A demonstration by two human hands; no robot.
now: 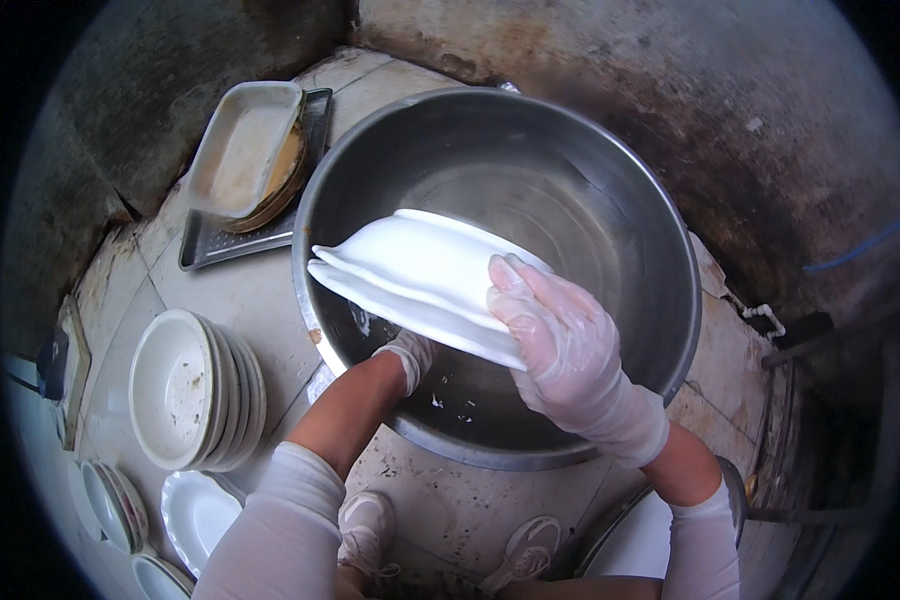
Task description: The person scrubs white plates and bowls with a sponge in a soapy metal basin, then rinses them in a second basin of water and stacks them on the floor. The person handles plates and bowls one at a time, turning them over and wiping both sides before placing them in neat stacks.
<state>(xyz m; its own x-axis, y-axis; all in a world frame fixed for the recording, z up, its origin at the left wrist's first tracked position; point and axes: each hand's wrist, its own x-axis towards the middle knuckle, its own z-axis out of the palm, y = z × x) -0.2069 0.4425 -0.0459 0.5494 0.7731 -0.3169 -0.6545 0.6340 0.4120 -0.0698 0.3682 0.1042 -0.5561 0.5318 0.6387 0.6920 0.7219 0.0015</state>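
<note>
Two nested white bowls [435, 262] with wavy rims are tilted bottom side up above a large round metal basin [615, 172]. My right hand [562, 345], in a clear plastic glove, grips them at their right end, fingers on the outer wall. Gloved as well, my left hand [412, 356] reaches in under the lower rim. The bowls hide its fingers, so I cannot tell whether it touches them. Shallow, clear-looking liquid appears to cover the basin's bottom, and small white bits lie on its near side.
Left of the basin, a stack of dirty off-white bowls [172, 390] stands on the tiled floor [195, 289]. A scalloped white dish [202, 517] and smaller bowls [109, 502] lie nearer. Behind, a rectangular dish [244, 150] rests on a perforated metal tray [195, 244]. Stained walls [615, 67] surround the corner.
</note>
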